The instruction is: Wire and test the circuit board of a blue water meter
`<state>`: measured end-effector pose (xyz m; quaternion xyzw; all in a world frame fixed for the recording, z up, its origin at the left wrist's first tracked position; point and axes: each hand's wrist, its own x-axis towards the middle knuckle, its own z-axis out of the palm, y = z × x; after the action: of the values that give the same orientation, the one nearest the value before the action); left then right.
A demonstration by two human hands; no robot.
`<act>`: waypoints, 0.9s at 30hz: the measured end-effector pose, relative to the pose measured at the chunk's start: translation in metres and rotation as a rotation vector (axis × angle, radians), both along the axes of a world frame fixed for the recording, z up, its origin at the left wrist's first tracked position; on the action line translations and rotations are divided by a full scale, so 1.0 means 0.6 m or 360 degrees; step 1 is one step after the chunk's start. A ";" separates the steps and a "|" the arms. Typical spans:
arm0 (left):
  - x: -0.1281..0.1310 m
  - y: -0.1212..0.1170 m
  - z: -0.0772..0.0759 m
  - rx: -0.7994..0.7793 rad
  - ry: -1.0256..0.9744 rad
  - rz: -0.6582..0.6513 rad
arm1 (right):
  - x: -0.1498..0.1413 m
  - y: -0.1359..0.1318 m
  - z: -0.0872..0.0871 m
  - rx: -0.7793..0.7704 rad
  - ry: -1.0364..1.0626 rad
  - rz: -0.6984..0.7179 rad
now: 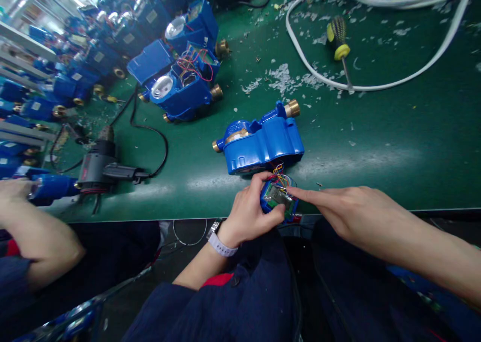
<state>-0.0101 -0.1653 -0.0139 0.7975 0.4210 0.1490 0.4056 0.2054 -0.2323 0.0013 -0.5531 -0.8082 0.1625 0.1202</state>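
Observation:
A circuit board in a small blue housing (278, 197) is held at the table's front edge by my left hand (252, 206), its thumb over the near side and fingers around the left. Coloured wires (279, 171) run from the board to the blue water meter (265, 144), which lies tipped on its side just beyond, brass ends showing. My right hand (338, 206) reaches in from the right with its index finger stretched out, the tip at the wires on the board. Its other fingers are partly hidden underneath, and I see nothing held in it.
Two blue meters (184, 94) stand behind, the nearer with its lid raised. A screwdriver (338, 38) lies by a white cable (398, 87) and plastic scraps (281, 78). At left are a power tool (98, 164), a co-worker's arm (41, 231) and several stacked meters.

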 end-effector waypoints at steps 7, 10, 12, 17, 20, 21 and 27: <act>0.007 -0.003 -0.007 -0.0030 -0.0207 0.0165 | -0.023 -0.023 -0.036 0.0406 -0.0240 -0.0085; 0.014 -0.007 -0.014 -0.0044 -0.0357 0.0269 | -0.025 -0.024 -0.044 0.0404 -0.0059 -0.0103; 0.021 -0.010 -0.017 -0.0031 -0.0413 0.0317 | -0.025 -0.024 -0.045 0.0344 0.0027 -0.0106; 0.032 -0.016 -0.022 0.0019 -0.0460 0.0407 | -0.030 -0.024 -0.044 0.0257 0.0179 -0.0163; 0.033 -0.018 -0.025 0.0026 -0.0506 0.0432 | -0.035 -0.023 -0.046 0.0210 0.0244 -0.0177; 0.032 -0.018 -0.026 0.0038 -0.0526 0.0440 | -0.037 -0.023 -0.047 0.0198 0.0274 -0.0180; 0.030 -0.016 -0.030 0.0096 -0.0577 0.0422 | -0.028 -0.015 -0.031 0.0040 0.0556 -0.0142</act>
<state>0.0079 -0.1748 -0.0318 0.7072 0.4378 0.3545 0.4273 0.1887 -0.2413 -0.0172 -0.5504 -0.7516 0.2405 0.2726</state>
